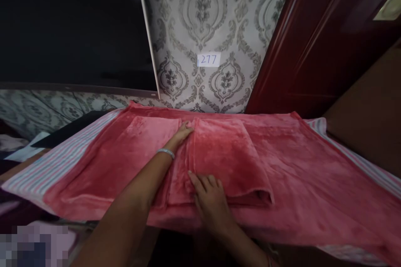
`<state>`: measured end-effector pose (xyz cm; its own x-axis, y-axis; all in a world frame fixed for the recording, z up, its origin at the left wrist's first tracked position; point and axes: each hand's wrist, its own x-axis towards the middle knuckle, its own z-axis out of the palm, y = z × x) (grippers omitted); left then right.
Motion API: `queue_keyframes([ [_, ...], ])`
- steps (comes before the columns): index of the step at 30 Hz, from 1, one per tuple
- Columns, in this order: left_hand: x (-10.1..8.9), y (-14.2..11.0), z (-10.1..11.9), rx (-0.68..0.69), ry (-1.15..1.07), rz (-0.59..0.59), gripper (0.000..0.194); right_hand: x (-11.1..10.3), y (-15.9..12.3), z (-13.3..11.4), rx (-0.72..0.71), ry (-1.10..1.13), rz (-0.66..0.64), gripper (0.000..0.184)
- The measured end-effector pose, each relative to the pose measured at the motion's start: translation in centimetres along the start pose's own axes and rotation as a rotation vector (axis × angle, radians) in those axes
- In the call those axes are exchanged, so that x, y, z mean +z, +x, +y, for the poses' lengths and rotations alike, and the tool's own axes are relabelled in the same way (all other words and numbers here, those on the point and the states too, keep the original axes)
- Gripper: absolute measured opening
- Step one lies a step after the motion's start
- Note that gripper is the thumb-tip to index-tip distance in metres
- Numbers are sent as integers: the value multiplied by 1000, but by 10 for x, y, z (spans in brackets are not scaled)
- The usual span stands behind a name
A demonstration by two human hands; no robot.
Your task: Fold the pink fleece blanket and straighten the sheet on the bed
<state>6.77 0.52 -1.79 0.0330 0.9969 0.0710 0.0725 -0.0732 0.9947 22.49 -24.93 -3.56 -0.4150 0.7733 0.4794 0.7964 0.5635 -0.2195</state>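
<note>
**Two hands at the inner edge of a folded blanket**

Folded blanket lies flat on a red cover, itself spread over a striped cloth. Two folded portions side by side, a narrow strip between; whether they join underneath, cannot tell.

Left hand, with bracelet, is at the far end of the strip, fingers close together. Right hand rests at the near end of the right portion's inner edge, thumb apart from the fingers. Cannot tell whether either pinches cloth or only presses.

One hand at each end probably keeps that edge straight. The flat spread beneath likely gives room to work.

Blanket: plush, red to pale pink where the nap catches light. Right portion's near outer corner gapes slightly, showing a dark fold.
</note>
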Motion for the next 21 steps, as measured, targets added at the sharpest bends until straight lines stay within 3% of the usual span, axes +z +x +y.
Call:
queue_keyframes([
  [4,1,-6,-10,1,60,46,76,-4,-4,2,86,31,5,57],
  [7,7,-7,-6,27,99,45,78,-4,-2,6,58,68,8,46],
  [13,12,-11,0,55,156,13,78,0,0,9,-15,174,185,44],
  [21,13,-4,-8,60,160,72,75,14,-7,9,-34,193,139,41],
])
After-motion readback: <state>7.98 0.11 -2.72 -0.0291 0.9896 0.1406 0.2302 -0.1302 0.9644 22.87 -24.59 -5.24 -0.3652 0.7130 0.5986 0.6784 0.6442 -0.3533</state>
